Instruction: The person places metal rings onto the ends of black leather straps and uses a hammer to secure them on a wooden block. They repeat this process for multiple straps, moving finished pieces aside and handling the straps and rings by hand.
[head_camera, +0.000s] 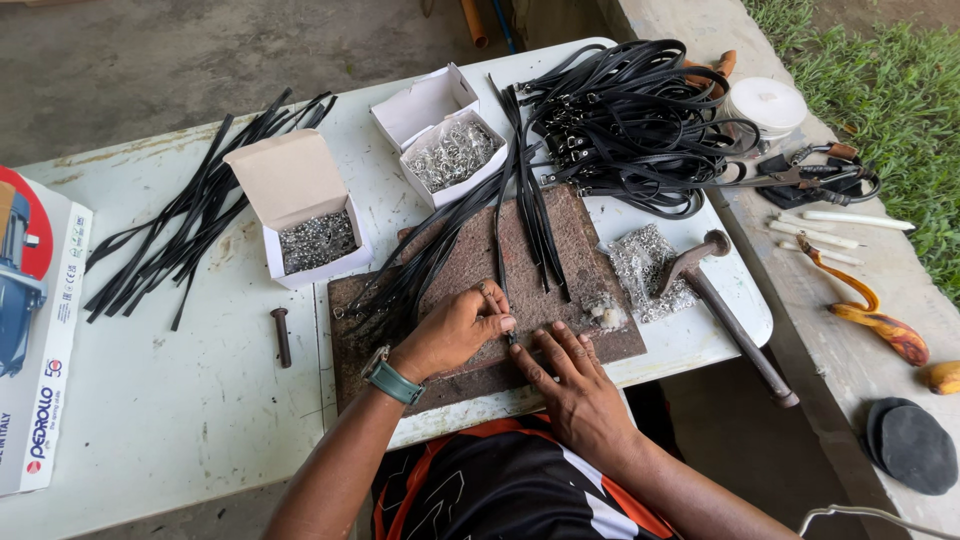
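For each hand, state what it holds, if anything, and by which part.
The left hand pinches a thin black strap near its lower end, over the brown work plate. The right hand holds nothing; it lies flat on the plate beside that strap end.

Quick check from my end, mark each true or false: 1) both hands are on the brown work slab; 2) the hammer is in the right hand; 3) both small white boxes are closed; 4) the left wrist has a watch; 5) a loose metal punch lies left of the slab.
1) True: the left hand and right hand rest on the brown work slab, at a black strap.
2) False: the hammer lies unheld on the table, right of the slab.
3) False: both white boxes are open, showing small metal fittings.
4) True: a watch with a green band.
5) True: the punch lies there.
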